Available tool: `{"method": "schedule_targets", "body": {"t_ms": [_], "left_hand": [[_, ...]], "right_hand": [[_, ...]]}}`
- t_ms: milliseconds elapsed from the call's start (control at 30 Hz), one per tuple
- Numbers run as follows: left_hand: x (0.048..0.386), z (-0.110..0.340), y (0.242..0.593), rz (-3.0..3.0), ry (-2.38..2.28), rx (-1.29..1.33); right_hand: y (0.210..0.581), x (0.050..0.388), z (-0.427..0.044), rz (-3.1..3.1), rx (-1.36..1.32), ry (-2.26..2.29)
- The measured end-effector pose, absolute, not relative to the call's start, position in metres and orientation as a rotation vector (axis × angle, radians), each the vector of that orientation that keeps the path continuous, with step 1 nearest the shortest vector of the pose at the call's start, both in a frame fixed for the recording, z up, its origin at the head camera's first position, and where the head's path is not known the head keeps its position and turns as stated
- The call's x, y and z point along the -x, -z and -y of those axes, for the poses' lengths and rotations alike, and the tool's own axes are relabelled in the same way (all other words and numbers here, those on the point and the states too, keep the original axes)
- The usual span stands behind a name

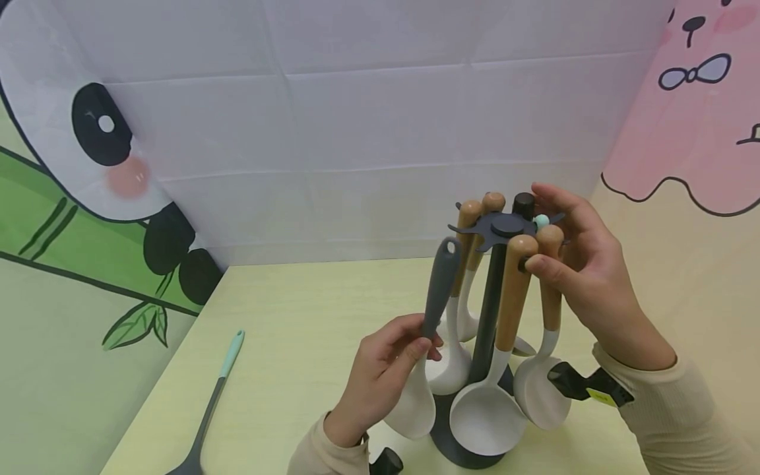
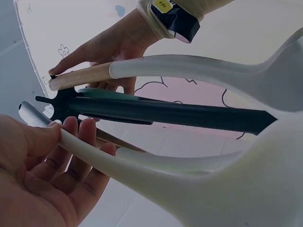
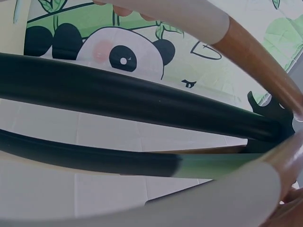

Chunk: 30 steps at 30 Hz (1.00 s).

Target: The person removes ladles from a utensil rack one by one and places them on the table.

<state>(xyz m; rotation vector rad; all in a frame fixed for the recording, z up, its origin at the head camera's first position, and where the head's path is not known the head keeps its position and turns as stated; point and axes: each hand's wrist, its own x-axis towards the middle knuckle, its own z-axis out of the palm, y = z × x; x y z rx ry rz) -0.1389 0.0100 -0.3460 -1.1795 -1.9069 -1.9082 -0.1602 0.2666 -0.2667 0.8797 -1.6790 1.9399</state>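
Observation:
My left hand [image 1: 382, 373] pinches a white-headed spoon [image 1: 415, 402] at its neck, just below the grey handle. The handle's holed end stands close to a hook of the dark utensil stand [image 1: 507, 225]; whether it hangs there I cannot tell. My right hand [image 1: 594, 277] grips the stand's top at the right, thumb on a hook tip and fingers reaching round behind. Under that thumb hangs a wooden-handled ladle [image 1: 489, 419]. Another wooden-handled utensil [image 1: 543, 392] hangs at the right. In the left wrist view, the spoon's neck [image 2: 85, 146] lies between thumb and fingers.
More wooden-handled utensils [image 1: 469, 214] hang on the stand's far left side. A turner [image 1: 208, 409] with a mint handle end lies on the table [image 1: 285, 310] at the left, cut off below. Behind the table hangs a white printed cloth [image 1: 368, 132].

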Motion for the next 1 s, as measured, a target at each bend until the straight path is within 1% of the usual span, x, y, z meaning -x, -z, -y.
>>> {"method": "schedule_targets", "body": {"t_ms": [700, 1000], "left_hand": [[0.152, 0.009, 0.345, 1.957, 1.78, 1.102], [0.161, 0.019, 0.345, 2.013, 1.77, 1.019]], "right_hand": [[0.267, 0.16, -0.268, 1.71, -0.819, -1.942], [0.267, 0.161, -0.268, 1.691, -0.824, -1.956]]}}
